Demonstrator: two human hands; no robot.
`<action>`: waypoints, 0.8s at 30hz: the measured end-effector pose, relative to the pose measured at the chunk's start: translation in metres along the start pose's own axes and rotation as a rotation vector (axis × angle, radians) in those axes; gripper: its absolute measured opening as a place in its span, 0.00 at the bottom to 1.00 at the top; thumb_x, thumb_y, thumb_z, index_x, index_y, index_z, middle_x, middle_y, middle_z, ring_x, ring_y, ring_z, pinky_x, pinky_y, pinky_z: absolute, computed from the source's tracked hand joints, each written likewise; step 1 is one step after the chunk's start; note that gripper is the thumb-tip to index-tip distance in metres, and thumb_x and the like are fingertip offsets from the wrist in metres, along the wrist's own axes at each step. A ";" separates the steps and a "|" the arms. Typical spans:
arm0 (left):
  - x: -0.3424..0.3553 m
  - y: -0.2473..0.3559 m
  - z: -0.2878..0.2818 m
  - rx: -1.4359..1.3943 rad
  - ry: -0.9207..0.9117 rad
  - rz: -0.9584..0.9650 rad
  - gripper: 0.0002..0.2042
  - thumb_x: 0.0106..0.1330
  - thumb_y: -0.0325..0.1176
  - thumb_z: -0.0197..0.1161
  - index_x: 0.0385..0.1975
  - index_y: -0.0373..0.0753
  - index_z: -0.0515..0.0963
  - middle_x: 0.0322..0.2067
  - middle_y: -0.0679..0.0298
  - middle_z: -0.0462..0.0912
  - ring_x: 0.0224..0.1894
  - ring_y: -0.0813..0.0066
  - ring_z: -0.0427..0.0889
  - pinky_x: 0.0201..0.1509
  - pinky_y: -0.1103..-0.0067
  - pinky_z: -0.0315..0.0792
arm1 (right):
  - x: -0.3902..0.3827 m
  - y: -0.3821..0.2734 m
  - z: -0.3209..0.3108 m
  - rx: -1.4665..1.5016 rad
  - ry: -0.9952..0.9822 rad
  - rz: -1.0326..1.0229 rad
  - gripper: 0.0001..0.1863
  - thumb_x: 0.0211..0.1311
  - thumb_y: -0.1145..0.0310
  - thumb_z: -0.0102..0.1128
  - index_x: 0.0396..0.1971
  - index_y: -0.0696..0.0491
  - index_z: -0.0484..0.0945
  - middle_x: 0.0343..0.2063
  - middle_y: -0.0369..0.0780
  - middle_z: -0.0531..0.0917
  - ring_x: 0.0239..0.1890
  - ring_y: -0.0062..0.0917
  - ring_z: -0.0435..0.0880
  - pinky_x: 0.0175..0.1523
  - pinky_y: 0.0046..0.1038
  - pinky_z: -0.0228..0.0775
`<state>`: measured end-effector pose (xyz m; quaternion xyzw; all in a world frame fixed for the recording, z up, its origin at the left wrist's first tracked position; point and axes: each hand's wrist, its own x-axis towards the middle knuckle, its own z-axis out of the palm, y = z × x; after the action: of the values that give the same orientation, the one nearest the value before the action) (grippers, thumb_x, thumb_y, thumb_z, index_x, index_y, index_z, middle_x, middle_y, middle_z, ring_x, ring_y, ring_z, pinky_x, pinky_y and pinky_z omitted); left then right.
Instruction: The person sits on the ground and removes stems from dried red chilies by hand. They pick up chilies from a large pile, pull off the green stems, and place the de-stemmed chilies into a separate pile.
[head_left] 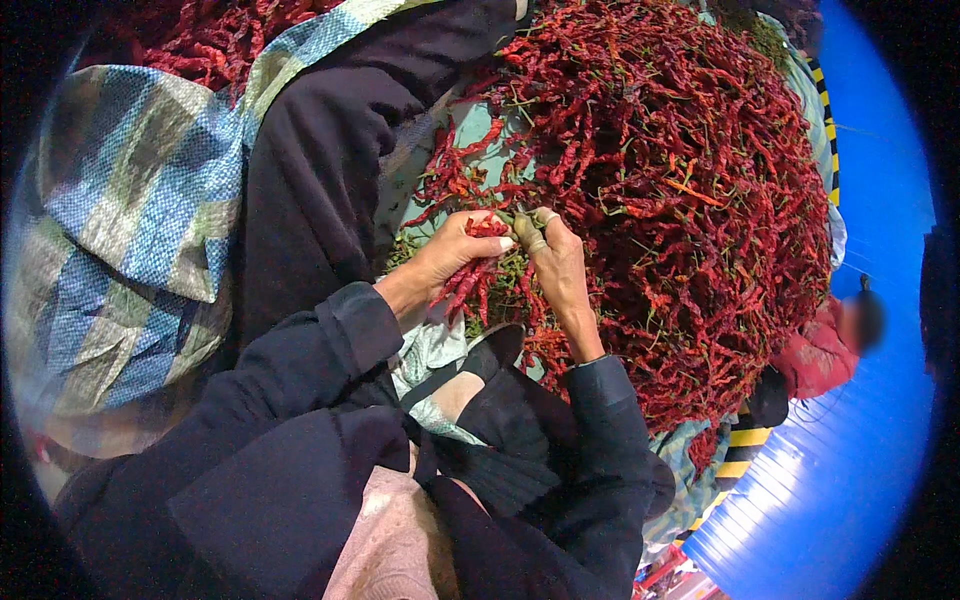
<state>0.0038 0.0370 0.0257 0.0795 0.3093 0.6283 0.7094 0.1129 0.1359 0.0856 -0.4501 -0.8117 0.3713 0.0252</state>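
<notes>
Holding a bunch of red chili peppers (462,288), the left hand (445,252) is closed around it, thumb on top, above the left edge of the pale green sheet (475,118) that carries the work. I read the right hand (562,275) as bent inward, its wrapped fingertips at the stem end of the bunch; whether they pinch a stem, I cannot tell. Progress, as I judge it: one bunch is taken up, and loose green stems (512,272) beneath the hands suggest some peppers are already handled. Remaining: the large heap (690,200), which spreads rightward from the hands and shows many green stems. Orientation: the bunch's long axis runs obliquely, stem ends toward the far right, tips pointing toward the near left.
</notes>
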 end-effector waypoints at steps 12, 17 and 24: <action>-0.005 0.011 0.006 0.625 -0.235 0.454 0.07 0.58 0.30 0.58 0.34 0.35 0.73 0.31 0.70 0.74 0.34 0.84 0.71 0.41 0.84 0.65 | -0.012 0.020 0.000 1.590 -0.439 0.577 0.12 0.62 0.67 0.41 0.23 0.55 0.71 0.05 0.29 0.60 0.06 0.11 0.52 0.12 0.15 0.45; -0.011 0.012 0.006 0.324 -0.015 0.273 0.08 0.59 0.31 0.58 0.35 0.36 0.73 0.30 0.70 0.74 0.32 0.85 0.71 0.37 0.86 0.65 | -0.006 0.015 -0.010 1.343 -0.457 0.470 0.08 0.61 0.68 0.44 0.25 0.54 0.69 0.10 0.30 0.63 0.09 0.12 0.54 0.15 0.16 0.45; -0.007 -0.001 -0.010 0.225 0.318 0.149 0.10 0.55 0.32 0.61 0.35 0.37 0.73 0.28 0.70 0.76 0.31 0.87 0.71 0.37 0.87 0.66 | -0.007 0.016 -0.040 0.206 -0.208 0.084 0.07 0.56 0.71 0.51 0.30 0.58 0.73 0.28 0.34 0.75 0.30 0.20 0.72 0.34 0.18 0.63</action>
<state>-0.0012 0.0273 0.0195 0.0807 0.4787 0.6453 0.5899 0.1435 0.1588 0.1063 -0.4378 -0.7479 0.4981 -0.0284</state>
